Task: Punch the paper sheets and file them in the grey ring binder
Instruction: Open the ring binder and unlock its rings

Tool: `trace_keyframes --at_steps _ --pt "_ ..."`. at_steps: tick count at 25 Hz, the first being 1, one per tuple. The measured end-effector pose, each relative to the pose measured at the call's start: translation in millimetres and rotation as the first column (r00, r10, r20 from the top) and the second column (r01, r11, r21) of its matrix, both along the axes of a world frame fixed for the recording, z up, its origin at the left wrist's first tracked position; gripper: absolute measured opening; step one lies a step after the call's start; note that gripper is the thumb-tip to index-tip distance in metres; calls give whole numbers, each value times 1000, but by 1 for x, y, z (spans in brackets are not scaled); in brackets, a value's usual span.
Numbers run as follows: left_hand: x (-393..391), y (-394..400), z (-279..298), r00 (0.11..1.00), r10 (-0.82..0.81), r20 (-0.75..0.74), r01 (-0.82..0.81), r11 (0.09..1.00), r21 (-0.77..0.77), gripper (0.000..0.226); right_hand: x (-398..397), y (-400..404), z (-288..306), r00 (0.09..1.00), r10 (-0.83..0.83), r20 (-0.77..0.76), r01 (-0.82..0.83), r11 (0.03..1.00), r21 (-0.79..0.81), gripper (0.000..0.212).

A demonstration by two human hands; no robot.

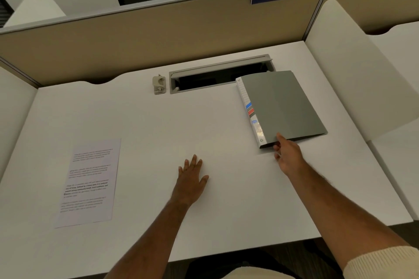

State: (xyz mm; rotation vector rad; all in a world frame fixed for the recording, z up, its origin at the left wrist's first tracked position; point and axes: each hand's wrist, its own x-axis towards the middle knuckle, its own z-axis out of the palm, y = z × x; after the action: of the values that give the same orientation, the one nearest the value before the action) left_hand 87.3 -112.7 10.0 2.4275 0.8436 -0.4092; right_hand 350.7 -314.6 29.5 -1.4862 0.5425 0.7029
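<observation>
Head view: right hand (287,156) pinches grey binder (281,106) near edge.

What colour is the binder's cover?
Grey binder; seen best from the head camera.

Grey ring binder (281,106) is showing a white spine label with blue, red and dark stripes; the paper sheets (89,182) are looking pale with black print, lying on a white desk (158,124); the hole punch (159,84) is sitting beige.
</observation>
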Motion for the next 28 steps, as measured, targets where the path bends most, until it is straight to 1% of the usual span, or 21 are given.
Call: trace_keyframes --at_steps 3,6,8,11,13,15,18,21,22,23,25,26,27,28 --pt "-1 -2 1 1000 24 14 -24 1000 -13 66 5 4 2 1000 -17 20 16 999 44 24" --pt "0 -4 3 999 41 32 -40 999 -34 65 7 4 2 997 -13 79 11 1000 25 29" --pt "3 -6 5 997 56 54 -53 997 -55 65 7 3 1 988 2 153 -2 1000 -4 34" --pt "9 -8 9 990 93 108 -82 991 -108 63 2 3 7 952 12 304 -11 1000 -5 35" --pt "14 -11 15 980 134 145 -108 979 -171 62 -5 4 16 912 43 408 -41 999 -14 34" --pt "21 -13 21 966 175 189 -128 963 -238 61 -13 5 27 858 123 499 -90 992 -91 32" --pt "30 -16 29 947 221 234 -147 944 -296 60 -25 8 37 745 266 612 -181 963 -199 27" --pt "33 -18 34 936 247 252 -154 929 -337 61 -40 13 42 656 395 643 -245 917 -314 21" --pt "34 -18 37 928 263 263 -158 920 -360 60 -44 15 42 601 445 664 -237 893 -383 18" --pt "34 -18 39 919 279 279 -160 910 -382 60 -48 18 42 523 503 688 -211 858 -468 17" --pt "34 -17 44 907 290 304 -155 904 -399 58 -55 24 44 335 628 703 -136 770 -623 18" --pt "34 -15 47 908 283 310 -148 907 -394 57 -59 29 46 259 679 687 -108 727 -678 17" --pt "34 -14 50 908 277 315 -141 909 -392 56 -64 33 48 202 718 666 -92 691 -717 17" --pt "34 -13 53 905 278 322 -139 908 -395 56 -68 37 50 163 745 646 -85 663 -744 16"
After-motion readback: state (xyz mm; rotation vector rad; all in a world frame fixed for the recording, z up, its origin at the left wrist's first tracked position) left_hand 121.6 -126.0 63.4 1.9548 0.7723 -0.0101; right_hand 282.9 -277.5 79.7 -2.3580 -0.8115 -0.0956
